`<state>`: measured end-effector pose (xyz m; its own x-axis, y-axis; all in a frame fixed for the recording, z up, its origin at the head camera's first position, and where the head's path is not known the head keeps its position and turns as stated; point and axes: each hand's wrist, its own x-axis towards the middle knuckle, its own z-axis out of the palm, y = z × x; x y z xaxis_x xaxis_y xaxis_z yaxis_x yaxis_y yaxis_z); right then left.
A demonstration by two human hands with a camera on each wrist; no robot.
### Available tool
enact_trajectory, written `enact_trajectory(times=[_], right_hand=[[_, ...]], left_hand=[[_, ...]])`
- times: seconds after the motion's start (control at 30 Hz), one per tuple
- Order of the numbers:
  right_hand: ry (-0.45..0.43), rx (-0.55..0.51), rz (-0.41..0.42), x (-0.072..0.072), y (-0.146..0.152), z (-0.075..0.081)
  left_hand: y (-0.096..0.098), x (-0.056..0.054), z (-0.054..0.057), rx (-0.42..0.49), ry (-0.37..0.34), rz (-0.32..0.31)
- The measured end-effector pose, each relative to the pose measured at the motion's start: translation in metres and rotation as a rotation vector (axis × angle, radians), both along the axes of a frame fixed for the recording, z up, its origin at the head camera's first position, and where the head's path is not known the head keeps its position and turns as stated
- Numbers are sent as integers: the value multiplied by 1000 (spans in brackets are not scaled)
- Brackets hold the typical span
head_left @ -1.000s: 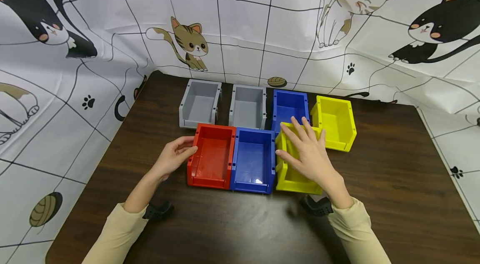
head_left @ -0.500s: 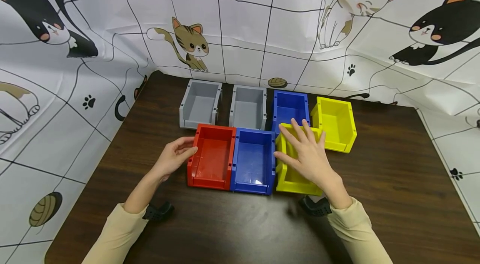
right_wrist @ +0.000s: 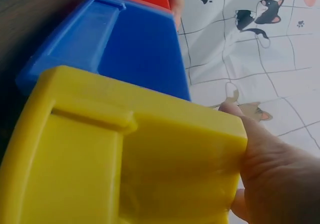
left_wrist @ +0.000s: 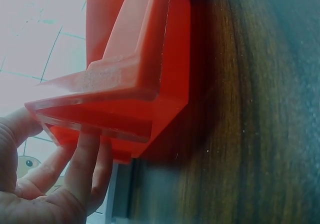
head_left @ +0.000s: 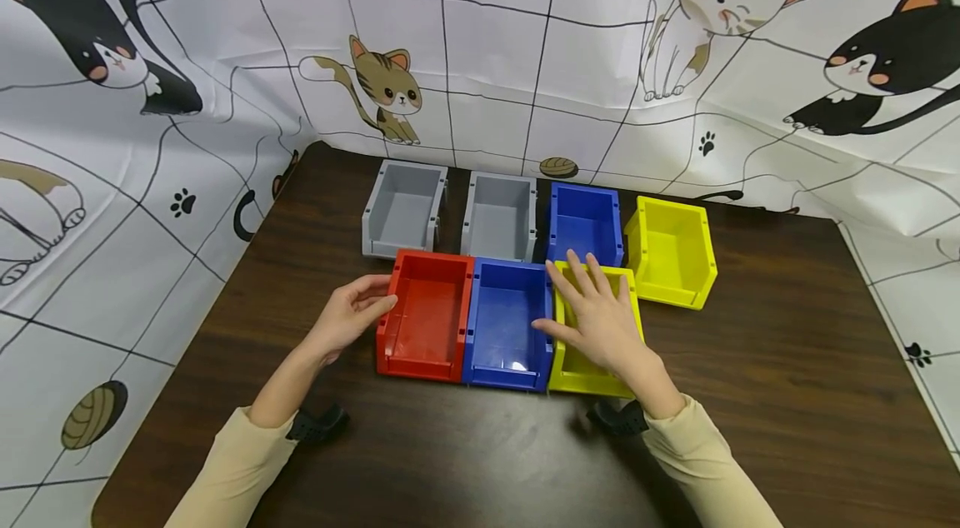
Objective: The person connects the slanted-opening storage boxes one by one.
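no text, label, brand, number or sign can be read in any view. only drawn cats, paw prints and yarn balls are shown on the white cloth (head_left: 495, 53) behind the bench (head_left: 787, 395), and the plastic bins (head_left: 427, 316) are left unmarked.

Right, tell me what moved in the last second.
The right hand, spread flat on the front yellow bin, slid it left against the front blue bin, closing the gap. The left hand stayed on the red bin; the back row kept still.
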<state>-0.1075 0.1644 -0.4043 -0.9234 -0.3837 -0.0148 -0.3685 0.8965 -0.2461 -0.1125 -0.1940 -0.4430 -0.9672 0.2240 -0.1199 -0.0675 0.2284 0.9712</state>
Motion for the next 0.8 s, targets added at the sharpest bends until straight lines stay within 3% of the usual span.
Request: enact_trajectory(times=[0.5,0.8], right_hand=[[15,28,-8,0,1,-19],[-3,46,15,-2,1,-18]], left_hand=[[0,0,-3,19,0,-11],[0,0,-1,4,6,3]])
